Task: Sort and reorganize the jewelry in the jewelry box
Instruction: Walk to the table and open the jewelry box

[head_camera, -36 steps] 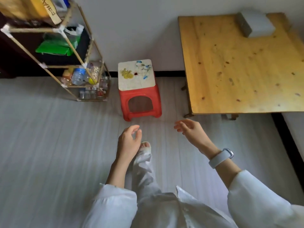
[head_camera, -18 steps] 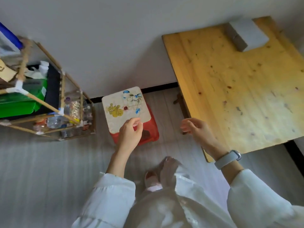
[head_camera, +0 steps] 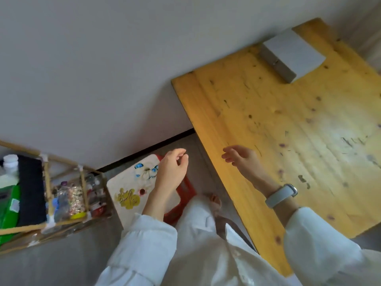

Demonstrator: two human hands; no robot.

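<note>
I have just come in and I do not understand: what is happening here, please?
A person in white sleeves stands by a wooden table. Both hands hold nothing: the left hand hangs above a red stool, the right hand over the table's edge. A closed grey box sits untouched at the table's far corner.

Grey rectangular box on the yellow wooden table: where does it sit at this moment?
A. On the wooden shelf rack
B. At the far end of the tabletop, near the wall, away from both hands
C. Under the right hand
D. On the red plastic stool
B: the grey rectangular box lies closed at the far end of the yellow wooden table, near the wall, while the left hand and right hand hover empty, well short of it.
</note>
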